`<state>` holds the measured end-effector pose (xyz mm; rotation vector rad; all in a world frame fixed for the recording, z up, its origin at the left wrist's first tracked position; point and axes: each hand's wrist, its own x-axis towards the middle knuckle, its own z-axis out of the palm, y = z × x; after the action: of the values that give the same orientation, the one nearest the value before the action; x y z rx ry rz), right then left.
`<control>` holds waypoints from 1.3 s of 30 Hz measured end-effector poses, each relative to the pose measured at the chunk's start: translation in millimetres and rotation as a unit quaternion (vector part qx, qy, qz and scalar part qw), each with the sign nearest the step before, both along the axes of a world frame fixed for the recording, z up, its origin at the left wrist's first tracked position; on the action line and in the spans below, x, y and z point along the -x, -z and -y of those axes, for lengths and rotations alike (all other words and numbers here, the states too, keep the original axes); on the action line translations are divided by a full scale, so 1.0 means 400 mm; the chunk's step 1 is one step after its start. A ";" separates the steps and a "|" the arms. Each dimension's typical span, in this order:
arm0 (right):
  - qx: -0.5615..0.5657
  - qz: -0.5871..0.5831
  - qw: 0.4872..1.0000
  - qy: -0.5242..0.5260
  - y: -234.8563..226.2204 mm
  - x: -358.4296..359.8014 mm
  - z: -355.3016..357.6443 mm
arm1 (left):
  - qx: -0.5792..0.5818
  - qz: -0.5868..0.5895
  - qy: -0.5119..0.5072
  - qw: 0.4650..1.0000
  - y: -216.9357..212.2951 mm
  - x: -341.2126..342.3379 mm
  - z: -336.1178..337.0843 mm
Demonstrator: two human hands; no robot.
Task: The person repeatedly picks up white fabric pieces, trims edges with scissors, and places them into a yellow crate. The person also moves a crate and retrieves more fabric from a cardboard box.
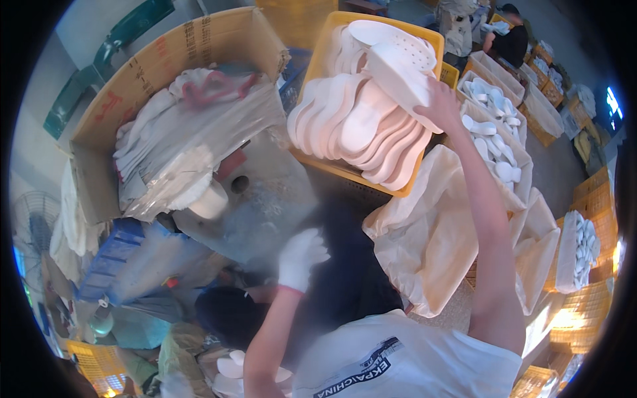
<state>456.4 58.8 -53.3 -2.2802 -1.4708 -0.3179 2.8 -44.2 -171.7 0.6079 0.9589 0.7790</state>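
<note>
At the far end of my outstretched arm, my bare right hand [441, 106] grips the edge of a white shoe sole [398, 76]. This sole is tilted above a yellow crate [399, 192]. Packed in the crate are rows of pale pinkish-white soles [378, 126], and a perforated white sole [401, 43] lies at its far side. My left hand [303, 259], in a white glove, is over my lap near a grey work surface [255, 219]. Its fingers are loosely bent and a little apart, with nothing seen in them.
A cardboard box [166, 56] at the left holds white pieces and plastic sheeting [219, 136]. Cloth-lined crates [431, 219] stand to the right, several with white pieces [494, 149]. A blue crate [113, 255] sits at the left. Another person [509, 40] is at the far right.
</note>
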 end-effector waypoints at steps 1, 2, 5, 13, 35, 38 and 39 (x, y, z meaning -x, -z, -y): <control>-0.051 0.014 0.999 -0.012 0.014 0.006 0.018 | -0.039 -0.021 -0.003 0.999 -0.013 -0.029 -0.016; -0.115 0.030 0.992 -0.036 0.031 0.010 0.024 | -0.075 -0.047 -0.004 0.996 -0.020 -0.054 -0.030; -0.047 0.101 0.994 -0.001 0.093 0.012 0.005 | -0.152 -0.022 0.018 0.988 -0.031 -0.164 -0.118; -0.143 0.222 0.958 -0.109 0.076 0.093 0.009 | -0.490 -0.393 -0.176 0.758 -0.197 0.024 0.022; 0.024 -0.016 0.906 -0.423 -0.079 0.616 0.211 | 0.055 -0.634 -0.300 0.711 0.528 1.191 -0.206; 0.016 -0.125 0.850 -0.511 -0.049 0.617 0.107 | 0.106 -0.670 -0.345 0.648 0.528 1.155 -0.131; 0.030 -0.130 0.842 -0.522 -0.046 0.617 0.088 | 0.114 -0.635 -0.342 0.683 0.521 1.152 -0.120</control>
<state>209.5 23.6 -34.8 -1.1663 -2.2781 0.3564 -457.8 3.7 -380.0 0.5165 2.6629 0.8049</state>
